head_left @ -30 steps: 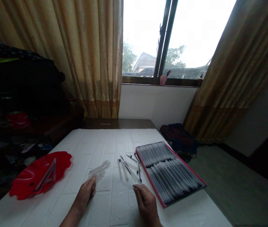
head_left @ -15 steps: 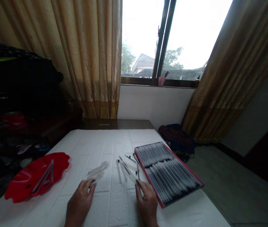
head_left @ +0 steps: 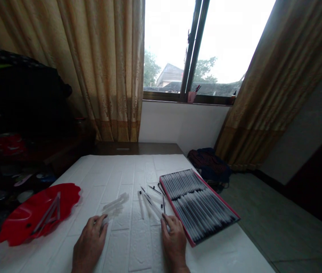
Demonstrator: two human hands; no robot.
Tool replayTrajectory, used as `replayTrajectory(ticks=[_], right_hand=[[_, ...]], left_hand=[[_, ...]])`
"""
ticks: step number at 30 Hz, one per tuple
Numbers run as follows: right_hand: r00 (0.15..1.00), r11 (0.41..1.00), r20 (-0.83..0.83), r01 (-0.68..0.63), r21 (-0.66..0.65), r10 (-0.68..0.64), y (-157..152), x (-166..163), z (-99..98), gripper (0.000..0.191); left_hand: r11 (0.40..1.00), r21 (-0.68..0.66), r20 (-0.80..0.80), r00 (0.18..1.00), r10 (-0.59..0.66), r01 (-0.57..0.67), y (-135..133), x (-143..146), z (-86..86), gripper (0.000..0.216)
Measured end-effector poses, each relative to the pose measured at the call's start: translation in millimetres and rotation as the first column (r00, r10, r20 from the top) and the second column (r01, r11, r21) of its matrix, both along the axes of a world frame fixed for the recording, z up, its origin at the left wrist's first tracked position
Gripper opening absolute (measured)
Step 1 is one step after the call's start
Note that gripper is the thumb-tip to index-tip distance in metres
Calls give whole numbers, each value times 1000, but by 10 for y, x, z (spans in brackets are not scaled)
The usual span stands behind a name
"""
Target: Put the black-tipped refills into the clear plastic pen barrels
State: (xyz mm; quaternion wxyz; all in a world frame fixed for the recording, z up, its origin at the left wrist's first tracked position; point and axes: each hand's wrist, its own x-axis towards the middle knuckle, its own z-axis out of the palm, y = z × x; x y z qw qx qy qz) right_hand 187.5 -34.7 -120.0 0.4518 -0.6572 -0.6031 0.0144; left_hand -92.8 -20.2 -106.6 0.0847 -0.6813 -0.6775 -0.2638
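My left hand [head_left: 90,242] rests at the near left of the white table, thumb and fingers curled together; whatever they hold is too small to make out. Just beyond it lie several clear pen barrels [head_left: 115,203]. My right hand [head_left: 175,239] is closed in a pinch beside the pen tray, and its fingertips hide what is between them. In front of those fingertips, loose pen parts are scattered: a clear barrel with a black end [head_left: 141,204], dark thin refills [head_left: 147,197] and a small black cap [head_left: 161,206]. The red-edged tray [head_left: 175,216] is filled with two rows of pens [head_left: 203,212].
A red scalloped plate [head_left: 69,193] with a few clear barrels in it sits at the left table edge. Dark cluttered shelves [head_left: 35,151] stand beyond. A cloth bundle [head_left: 209,165] lies past the right edge. A pink pen cup [head_left: 192,97] stands on the windowsill.
The whole view has shifted slightly, moving the table and tray a little left in the picture. My left hand has drawn slightly away from the clear barrels; my right hand stays beside the tray.
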Motion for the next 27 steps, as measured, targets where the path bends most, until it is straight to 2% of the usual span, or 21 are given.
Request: replayTrajectory(ticks=[5,10,15,18,22,24,27], right_hand=[[999,998,23,26,-53,-25,-14,-28,15,24],[1000,999,19,15,-48,-15,-18,-23,23,22],[1000,1000,8,4,17,-5,-21,-29,28,21],[999,995,16,-45,89,44,-68,-49,64,22],[989,986,76,-133,100,125,-157,56,253,23],[988,996,141,-76,38,69,-168,217,397,24],[951,988,302,107,-110,-69,-132,541,591,22]], left_hand=[[1000,-12,42,999,-16,16,6,-33,-29,40],[998,-67,76,997,-3,8,-3,-23,-3,41],[995,-101,112,994,16,-4,-3,-32,-4,38],[997,-80,155,988,8,5,11,-64,-17,37],[999,-34,197,980,-20,27,30,-106,-16,37],[999,-27,207,978,-26,32,37,-118,-16,37],[999,-31,203,979,-20,27,51,-132,-37,38]])
